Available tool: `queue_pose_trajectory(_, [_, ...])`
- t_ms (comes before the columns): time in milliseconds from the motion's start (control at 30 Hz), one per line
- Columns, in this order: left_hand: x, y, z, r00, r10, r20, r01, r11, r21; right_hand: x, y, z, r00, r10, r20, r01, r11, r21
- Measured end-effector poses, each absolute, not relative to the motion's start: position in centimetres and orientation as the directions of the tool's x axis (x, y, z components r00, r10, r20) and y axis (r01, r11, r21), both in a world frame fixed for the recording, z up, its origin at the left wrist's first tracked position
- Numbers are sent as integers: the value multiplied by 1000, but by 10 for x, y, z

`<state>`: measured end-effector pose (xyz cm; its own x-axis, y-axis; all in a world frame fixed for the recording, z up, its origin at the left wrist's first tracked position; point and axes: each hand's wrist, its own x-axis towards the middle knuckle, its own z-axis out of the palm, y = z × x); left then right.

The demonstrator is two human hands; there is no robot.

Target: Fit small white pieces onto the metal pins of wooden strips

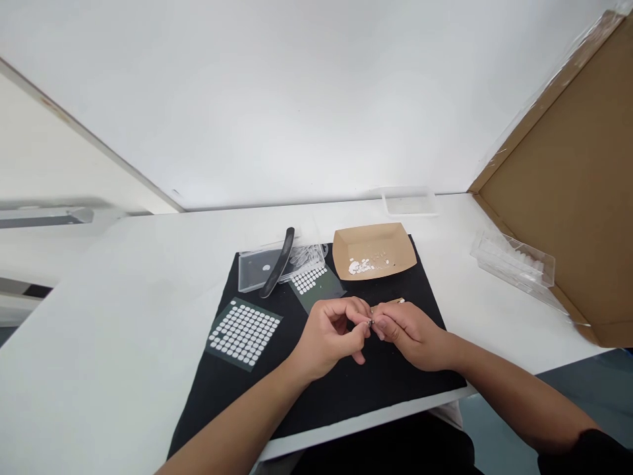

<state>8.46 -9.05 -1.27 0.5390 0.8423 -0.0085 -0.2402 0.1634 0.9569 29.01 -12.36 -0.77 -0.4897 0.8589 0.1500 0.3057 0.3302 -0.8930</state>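
My left hand pinches thumb and forefinger together at a tiny, shiny, metallic-looking bit. Right against it, the fingers of my right hand are closed, the thumb pressed on the forefinger at the same bit. Its kind is too small to tell. A thin tan strip with a white tip shows just beyond my right fingers; whether that hand holds it I cannot tell. Both hands are above the black mat. Left of them lies a dark green sheet bearing rows of white rounded stickers; a similar, partly used sheet is behind.
A cardboard tray with white scraps stands at the mat's back. A black curved file rests across a clear box holding clear slips. Another clear box sits right, by a big carton. A clear container is near the wall.
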Motion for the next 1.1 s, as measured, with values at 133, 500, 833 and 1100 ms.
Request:
queue_pose_trajectory(133, [84, -91, -14, 553, 833, -15, -250, 183, 951, 291, -124, -4, -500, 858, 117, 251, 273, -929])
queue_pose_trajectory(500, [83, -92, -15, 555, 832, -4, -298, 203, 933, 291, -122, -4, -501, 863, 67, 198, 189, -962])
queue_pose_trajectory(833, [79, -89, -17, 588, 807, 52, -294, 153, 943, 293, -122, -5, -479, 878, 22, 124, 93, -988])
queue_pose_trajectory(1100, [78, -86, -12, 606, 791, 83, -289, 122, 949, 295, -121, -6, -464, 885, 40, 154, 126, -980])
